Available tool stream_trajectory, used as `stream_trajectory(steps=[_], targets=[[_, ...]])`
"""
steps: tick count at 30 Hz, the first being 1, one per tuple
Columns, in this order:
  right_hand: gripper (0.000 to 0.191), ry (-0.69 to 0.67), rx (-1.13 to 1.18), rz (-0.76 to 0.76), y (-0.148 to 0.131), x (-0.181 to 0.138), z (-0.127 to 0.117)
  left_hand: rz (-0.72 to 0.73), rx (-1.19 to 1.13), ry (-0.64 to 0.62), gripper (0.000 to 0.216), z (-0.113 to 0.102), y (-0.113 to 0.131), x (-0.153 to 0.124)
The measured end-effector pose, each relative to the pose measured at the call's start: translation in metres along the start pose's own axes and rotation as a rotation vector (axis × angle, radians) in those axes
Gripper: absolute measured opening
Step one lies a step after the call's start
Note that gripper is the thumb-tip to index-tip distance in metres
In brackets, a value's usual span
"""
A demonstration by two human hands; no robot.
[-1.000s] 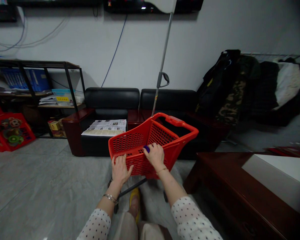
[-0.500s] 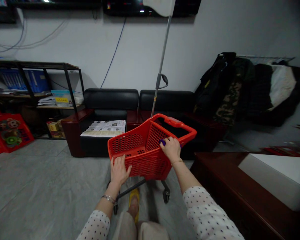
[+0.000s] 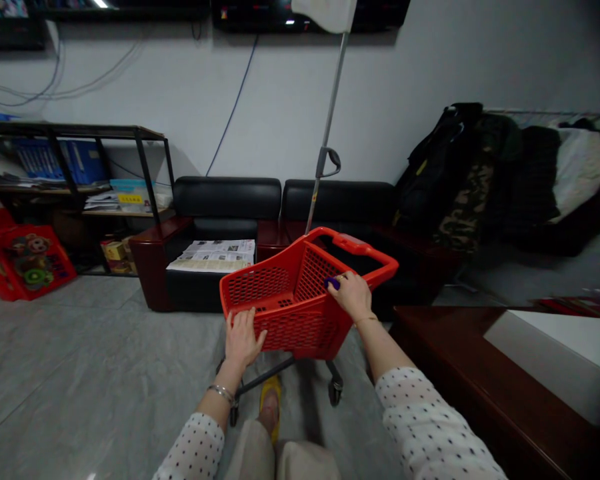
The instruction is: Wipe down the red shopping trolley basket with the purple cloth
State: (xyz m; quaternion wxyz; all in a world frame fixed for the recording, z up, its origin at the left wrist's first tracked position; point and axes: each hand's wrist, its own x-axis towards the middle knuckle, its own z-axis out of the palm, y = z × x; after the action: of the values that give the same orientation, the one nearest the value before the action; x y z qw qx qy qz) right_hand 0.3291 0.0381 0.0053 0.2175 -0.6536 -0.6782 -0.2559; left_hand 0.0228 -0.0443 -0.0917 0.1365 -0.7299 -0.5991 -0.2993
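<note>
Left hand (image 3: 240, 341): forearm reaching up from 7 o'clock, wrist nearly straight, back of the hand uppermost. Its fingers are bent over the near rim of the red cart (image 3: 303, 327) at the basket's 8 o'clock corner; the thumb is spread against the outer wall. Grip noted: on the rim.

Right hand (image 3: 353, 295): forearm rising from 5 o'clock, knuckles up, hand angled towards 11 o'clock. Its fingers are closed around a purple item (image 3: 333, 283), mostly hidden, pressed to the same rim at the basket's 3 o'clock.

The cart stands just below the view's centre, push handle (image 3: 355, 245) at the basket's 2 o'clock, black sofa (image 3: 227, 195) behind at 12 o'clock, brown tabletop (image 3: 440, 333) at 4 o'clock.

Compared with one second earlier: right hand and purple item have shifted along the rim from its middle towards the handle end. Left hand's hold is unchanged.
</note>
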Motion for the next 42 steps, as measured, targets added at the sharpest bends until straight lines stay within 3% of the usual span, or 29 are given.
stream_trajectory(steps=[3,8,10,12,14,18,20,22,27,29,31,33,36,38,40,42], targets=[[0.032,0.041,-0.014,0.066,-0.014,-0.002,0.002,-0.014,0.009,0.005,0.06,0.003,0.003,0.0],[0.029,0.03,0.146,-0.039,-0.112,-0.04,0.014,-0.011,0.027,0.011,0.061,0.004,0.002,-0.001],[0.029,0.026,0.201,-0.112,-0.132,-0.049,0.014,-0.001,0.032,0.005,0.061,0.002,-0.001,-0.001],[0.031,0.019,0.218,-0.187,-0.126,-0.048,0.011,0.015,0.029,-0.004,0.06,-0.001,-0.004,-0.001],[0.032,0.002,0.188,-0.208,-0.096,-0.039,0.007,0.023,0.026,-0.011,0.058,-0.003,-0.006,-0.002],[0.033,0.006,0.066,-0.077,-0.02,-0.01,0.004,0.025,0.018,-0.011,0.058,-0.001,-0.004,-0.001],[0.035,0.047,0.047,-0.033,-0.006,-0.003,0.007,0.014,0.015,-0.004,0.059,0.001,-0.002,0.0],[0.038,0.092,0.064,-0.008,-0.017,-0.006,0.013,0.001,0.012,0.009,0.06,0.004,0.001,0.001],[0.035,0.097,0.196,-0.07,-0.095,-0.034,0.023,-0.004,0.008,0.016,0.062,0.006,0.002,0.002],[0.034,0.067,0.226,-0.123,-0.107,-0.04,0.022,0.01,0.009,0.001,0.062,0.004,0.001,0.002],[0.032,0.017,0.218,-0.198,-0.094,-0.037,0.017,0.03,0.01,-0.013,0.061,0.002,-0.001,0.001],[0.031,-0.019,0.17,-0.227,-0.062,-0.025,0.014,0.041,0.01,-0.017,0.06,0.001,-0.001,0.001],[0.031,0.0,0.089,-0.124,-0.005,0.0,0.012,0.041,0.007,-0.017,0.06,0.001,-0.001,0.002],[0.032,0.027,0.053,-0.047,0.014,0.011,0.013,0.035,0.008,-0.011,0.061,0.003,0.001,0.003],[0.031,0.055,0.029,0.011,0.007,0.011,0.016,0.02,0.012,-0.001,0.061,0.005,0.004,0.003],[0.03,0.077,0.045,0.023,-0.025,0.0,0.02,0.002,0.015,0.009,0.061,0.007,0.007,0.003]])
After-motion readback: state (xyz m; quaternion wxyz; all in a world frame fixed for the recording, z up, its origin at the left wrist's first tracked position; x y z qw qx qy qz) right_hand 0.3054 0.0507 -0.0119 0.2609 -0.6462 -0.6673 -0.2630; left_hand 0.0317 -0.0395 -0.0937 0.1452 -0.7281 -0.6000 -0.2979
